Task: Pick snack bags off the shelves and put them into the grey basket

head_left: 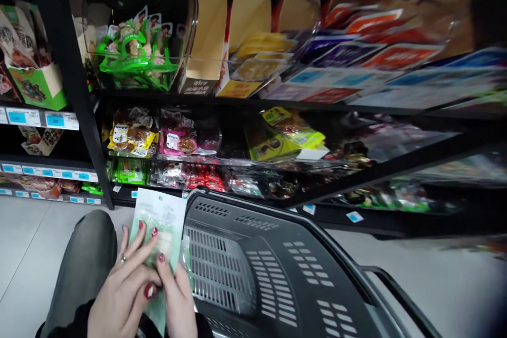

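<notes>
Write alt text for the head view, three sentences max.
A person's right hand holds a white-and-green packet, while the left hand rests on its front, fingers spread. A grey slotted basket stands beside the hands, and a bent knee shows at left. Beyond, dark store shelves hold colourful packaged goods, blurred toward the right.

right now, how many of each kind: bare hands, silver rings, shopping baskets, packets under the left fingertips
Bare hands, left hand and right hand: 2
Silver finger ring: 1
Dark grey plastic basket: 1
White-and-green flat packet: 1
Total: 5
</notes>
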The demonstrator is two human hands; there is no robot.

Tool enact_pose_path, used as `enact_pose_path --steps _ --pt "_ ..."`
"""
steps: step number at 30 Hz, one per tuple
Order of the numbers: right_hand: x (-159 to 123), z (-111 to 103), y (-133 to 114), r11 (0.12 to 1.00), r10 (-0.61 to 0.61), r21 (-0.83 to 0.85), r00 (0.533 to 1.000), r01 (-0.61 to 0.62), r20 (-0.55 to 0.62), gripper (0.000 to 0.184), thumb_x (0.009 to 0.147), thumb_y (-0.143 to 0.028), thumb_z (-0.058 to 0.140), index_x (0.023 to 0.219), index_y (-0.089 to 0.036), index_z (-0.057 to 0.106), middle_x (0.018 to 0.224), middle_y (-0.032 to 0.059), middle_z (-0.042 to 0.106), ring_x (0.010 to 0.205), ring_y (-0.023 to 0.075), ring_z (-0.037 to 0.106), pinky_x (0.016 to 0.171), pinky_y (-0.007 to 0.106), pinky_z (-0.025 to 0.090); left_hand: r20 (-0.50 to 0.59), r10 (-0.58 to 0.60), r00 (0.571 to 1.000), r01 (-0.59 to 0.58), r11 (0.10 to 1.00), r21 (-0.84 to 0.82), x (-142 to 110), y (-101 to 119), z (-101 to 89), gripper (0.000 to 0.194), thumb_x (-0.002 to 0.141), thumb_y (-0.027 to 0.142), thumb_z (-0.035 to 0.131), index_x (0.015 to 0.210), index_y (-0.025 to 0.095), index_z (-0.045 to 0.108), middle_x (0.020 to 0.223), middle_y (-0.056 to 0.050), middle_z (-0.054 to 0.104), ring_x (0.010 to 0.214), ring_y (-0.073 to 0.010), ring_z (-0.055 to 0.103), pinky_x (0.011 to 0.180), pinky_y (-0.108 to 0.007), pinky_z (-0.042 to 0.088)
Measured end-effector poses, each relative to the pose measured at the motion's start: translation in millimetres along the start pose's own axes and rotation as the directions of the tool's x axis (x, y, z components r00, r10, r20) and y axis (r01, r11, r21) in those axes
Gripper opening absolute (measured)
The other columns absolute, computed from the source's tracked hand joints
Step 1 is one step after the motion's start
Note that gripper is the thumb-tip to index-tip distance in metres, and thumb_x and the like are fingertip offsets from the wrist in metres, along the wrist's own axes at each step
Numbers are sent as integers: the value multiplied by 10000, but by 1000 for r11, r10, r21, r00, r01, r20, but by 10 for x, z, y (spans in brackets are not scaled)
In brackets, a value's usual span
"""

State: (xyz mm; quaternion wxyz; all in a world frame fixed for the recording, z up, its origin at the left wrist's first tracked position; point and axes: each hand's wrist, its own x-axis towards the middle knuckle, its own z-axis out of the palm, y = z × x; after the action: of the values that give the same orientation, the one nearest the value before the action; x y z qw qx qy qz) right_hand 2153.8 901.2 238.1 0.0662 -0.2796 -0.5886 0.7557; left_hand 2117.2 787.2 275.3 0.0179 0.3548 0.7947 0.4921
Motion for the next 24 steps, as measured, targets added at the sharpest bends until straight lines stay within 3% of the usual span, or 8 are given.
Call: enact_pose_path --steps 2,4,5,7,9,10,18,24 --pt "25 17 -90 981 67 178 997 -73 41 475 639 -540 691 955 -186 693 971 83 690 927 258 621 832 345 499 -173 -116 978 108 993 -57 -43 -54 8 248 840 160 464 1019 318 530 1393 -29 402 1328 -249 278 1059 -421 277" --pt "28 26 -187 945 141 286 987 -158 80 472 614 -513 723 942 -175 696 920 84 700 856 261 638 779 359 518 -298 -302 906 276 953 -127 -75 -127 -21 302 795 229 569 1069 324 485 1223 -66 512 1166 -253 461 929 -354 406" --pt "24 28 -225 930 172 315 981 -191 88 467 614 -499 730 944 -170 695 901 84 702 833 263 642 760 366 523 -270 -382 884 352 923 -156 -80 -160 -46 279 779 266 594 1036 308 494 1082 -62 568 1026 -244 539 844 -322 442" --pt "17 29 -267 915 196 343 977 -211 79 451 617 -477 737 938 -163 695 883 81 703 819 259 643 772 371 519 -34 -469 882 456 871 -183 -65 -207 -99 107 794 313 571 886 262 553 819 -26 608 763 -207 580 684 -266 449" --pt "26 28 -267 920 179 342 981 -193 74 436 610 -468 746 917 -162 700 883 76 703 822 253 641 812 372 505 234 -438 868 483 854 -195 -34 -223 -136 169 834 320 502 735 219 596 703 -17 614 657 -184 561 602 -238 421" --pt "38 26 -258 923 173 336 982 -189 78 433 606 -470 747 906 -161 702 882 75 703 822 252 641 827 375 499 298 -412 861 479 854 -204 -20 -222 -144 229 847 316 477 696 205 609 693 -18 620 646 -178 557 593 -229 413" --pt "148 -11 -239 949 156 256 980 -183 122 453 641 -484 718 983 -188 689 925 61 700 898 252 629 864 363 481 296 -378 877 444 873 -201 22 -256 -115 295 869 313 454 628 191 574 674 -9 610 618 -148 537 595 -220 399" --pt "251 -115 -232 995 -7 94 978 -13 211 379 714 -472 656 955 -184 698 899 81 706 838 253 642 815 394 498 307 -352 884 430 869 -243 51 -292 -87 276 847 335 480 603 230 554 650 0 601 584 -171 547 545 -263 398"
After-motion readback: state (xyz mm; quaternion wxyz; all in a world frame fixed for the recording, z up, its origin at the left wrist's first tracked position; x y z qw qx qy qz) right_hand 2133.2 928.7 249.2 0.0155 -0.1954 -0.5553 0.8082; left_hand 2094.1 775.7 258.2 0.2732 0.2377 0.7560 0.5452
